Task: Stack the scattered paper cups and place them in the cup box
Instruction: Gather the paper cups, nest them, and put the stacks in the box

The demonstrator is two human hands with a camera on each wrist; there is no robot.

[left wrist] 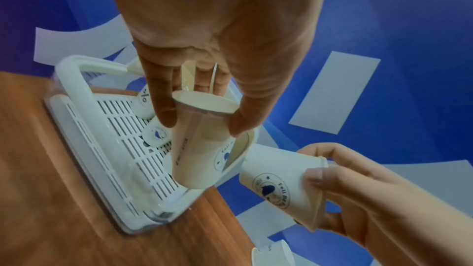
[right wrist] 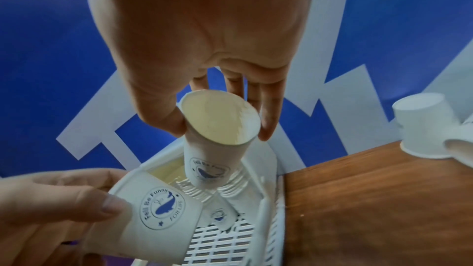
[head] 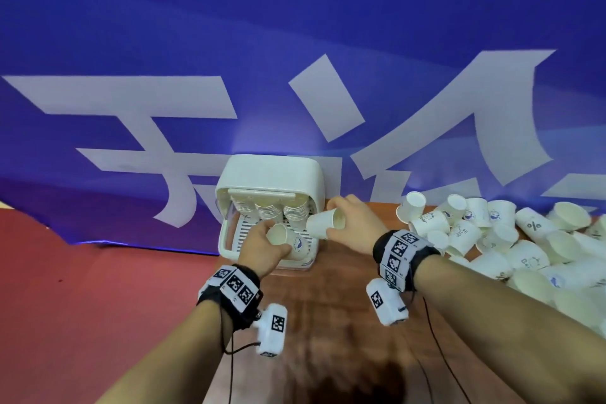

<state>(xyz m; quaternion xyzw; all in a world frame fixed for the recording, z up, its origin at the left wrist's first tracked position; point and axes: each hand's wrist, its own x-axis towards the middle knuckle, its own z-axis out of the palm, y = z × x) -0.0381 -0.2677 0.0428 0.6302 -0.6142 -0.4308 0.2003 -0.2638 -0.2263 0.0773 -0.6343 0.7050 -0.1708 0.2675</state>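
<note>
Left hand (head: 262, 244) and right hand (head: 351, 223) each clamp one paper cup over the open cup box (head: 269, 174).
To nest cleanly, the right-hand cup (head: 324, 223) should turn base-first into the mouth of the left-hand cup (head: 285, 238), axes aligned and grips light (thin walls dent). The head view alone shows the loose pile of cups (head: 511, 246) on the counter (head: 344, 321); the right wrist view shows the stacked rims (right wrist: 230, 188) inside the box.

Two white whale-logo paper cups (head: 288, 238) (head: 323, 223) are held tilted over the open white cup box (head: 267, 180). Inside it stand seemingly three stacks (head: 267, 208). Loose cups (head: 511, 246) lie heaped on the worktop, right.
</note>
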